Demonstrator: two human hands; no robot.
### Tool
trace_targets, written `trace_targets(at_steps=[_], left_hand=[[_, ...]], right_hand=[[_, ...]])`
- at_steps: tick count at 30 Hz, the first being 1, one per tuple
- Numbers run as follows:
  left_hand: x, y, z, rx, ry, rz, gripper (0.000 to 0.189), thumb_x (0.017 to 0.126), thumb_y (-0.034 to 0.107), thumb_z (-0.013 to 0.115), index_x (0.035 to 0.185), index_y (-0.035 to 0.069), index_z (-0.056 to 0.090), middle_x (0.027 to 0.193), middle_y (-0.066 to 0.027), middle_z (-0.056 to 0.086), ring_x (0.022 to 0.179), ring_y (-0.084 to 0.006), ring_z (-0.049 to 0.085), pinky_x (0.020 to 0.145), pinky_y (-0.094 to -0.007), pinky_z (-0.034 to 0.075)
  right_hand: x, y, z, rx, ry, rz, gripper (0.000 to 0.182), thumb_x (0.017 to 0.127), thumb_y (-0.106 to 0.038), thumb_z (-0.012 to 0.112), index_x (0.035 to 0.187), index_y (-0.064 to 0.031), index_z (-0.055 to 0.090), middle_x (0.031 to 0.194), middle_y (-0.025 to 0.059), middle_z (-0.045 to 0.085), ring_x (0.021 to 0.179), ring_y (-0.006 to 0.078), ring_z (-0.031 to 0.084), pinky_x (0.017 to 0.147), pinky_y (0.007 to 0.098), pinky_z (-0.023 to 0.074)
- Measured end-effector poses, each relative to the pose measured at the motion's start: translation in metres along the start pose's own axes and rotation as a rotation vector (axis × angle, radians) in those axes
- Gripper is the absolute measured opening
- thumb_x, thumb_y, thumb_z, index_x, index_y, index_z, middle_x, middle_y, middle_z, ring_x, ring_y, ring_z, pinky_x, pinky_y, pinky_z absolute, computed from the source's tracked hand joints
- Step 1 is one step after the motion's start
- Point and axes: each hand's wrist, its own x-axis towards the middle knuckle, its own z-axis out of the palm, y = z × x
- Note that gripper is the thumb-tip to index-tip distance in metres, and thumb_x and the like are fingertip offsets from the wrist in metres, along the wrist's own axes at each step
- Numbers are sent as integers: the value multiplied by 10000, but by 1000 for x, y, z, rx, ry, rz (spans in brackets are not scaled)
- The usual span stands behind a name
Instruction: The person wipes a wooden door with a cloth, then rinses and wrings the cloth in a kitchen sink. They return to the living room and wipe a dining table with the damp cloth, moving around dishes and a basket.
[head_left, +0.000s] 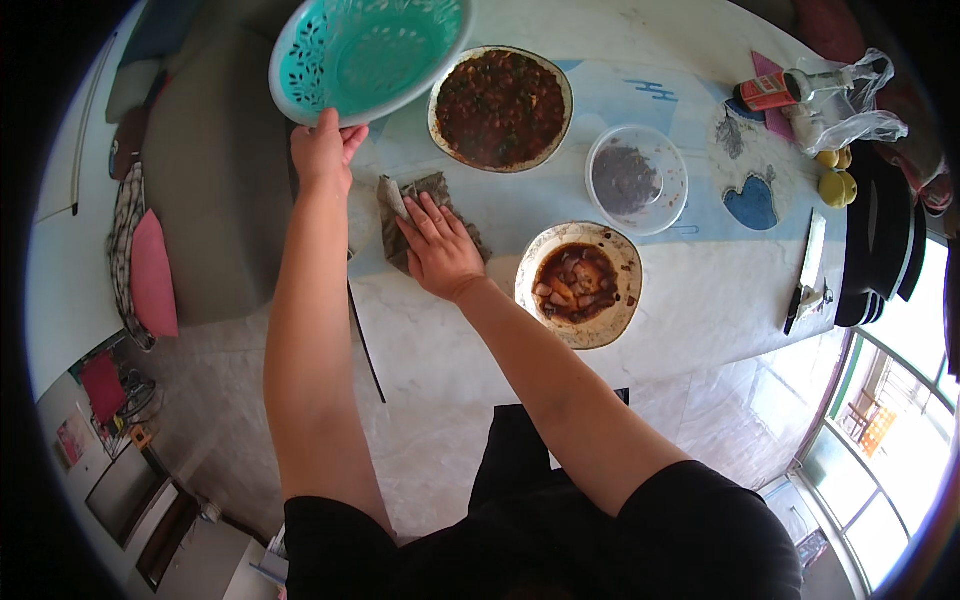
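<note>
My left hand (326, 150) grips the rim of a teal plastic basket (375, 45) with cut-out holes, tilted at the table's far left. Flat on a crumpled grey-brown cloth (394, 240) lies my right hand (442, 247), its palm down and fingers slightly apart. A plate of dark red, chunky food (501, 109) stands just right of the basket. Nearer to me, a patterned dish (626, 319) holds brown sauce and pieces of food. Beyond that dish is a round clear plastic tub (675, 180) with dark residue inside.
The marble-look table (712, 300) carries a knife (811, 251) near its right end. Farther back there lie a glass bottle (780, 90) with a red label, a clear plastic bag (862, 127) and several yellow-green fruits (836, 187). Black chairs (874, 225) stand at that end; a grey sofa (217, 165) is on the left.
</note>
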Motion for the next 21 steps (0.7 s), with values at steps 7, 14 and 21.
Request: trace_targets(at_steps=[7,14,21], left_hand=[[-136,18,65,90,-348,161,204,854,92,550,987,-6,431,818,-118,590,607,-203,634,576,-301,568],[-221,-50,94,331,-511,197,270,834,149,561,996,-15,420,639,-154,600,589,-330,621,524,-424,487],[-238,-46,96,382,-582,66,320,857,101,556,1078,-43,372,630,-128,623,538,-228,643,513,-334,514]], right_hand=[[-6,-3,11,1,-48,82,467,823,-197,518,1273,-72,518,1441,121,361,1348,284,325,1099,454,261],[4,-9,-1,-40,1,-6,513,782,-166,549,1289,-102,504,1442,94,357,1359,283,299,1082,444,288],[6,-11,-2,-78,-34,5,504,772,-181,565,1269,-110,522,1450,81,350,1361,273,300,1084,439,290]])
